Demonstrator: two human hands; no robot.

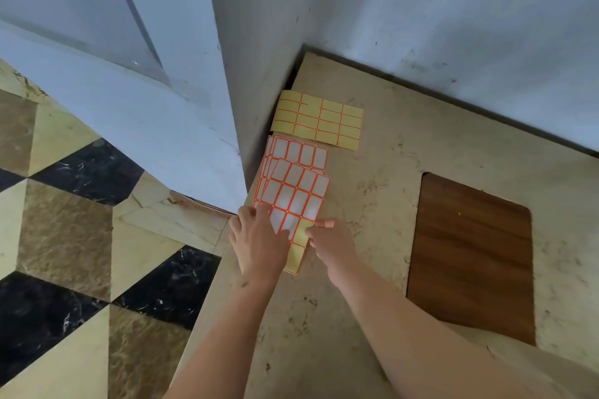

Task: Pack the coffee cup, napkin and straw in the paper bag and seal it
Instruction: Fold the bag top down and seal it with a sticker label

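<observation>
No coffee cup, napkin, straw or paper bag is in view. A sheet of white labels with orange borders (296, 196) lies on the beige stone tabletop (372, 178), on top of a fanned stack of similar sheets (301, 149). Its near rows are peeled down to the yellow backing. My left hand (259, 244) rests on the sheet's near left part, fingers pressing it down. My right hand (334, 246) has its fingertips pinched at the sheet's near right edge, by the peeled area.
A yellow backing sheet with the labels gone (319, 120) lies farther back in the corner. A brown wooden rectangle (470, 256) is set in the tabletop to the right. Grey-blue walls (453, 26) close the back and left. The table's left edge drops to a patterned tiled floor (81, 220).
</observation>
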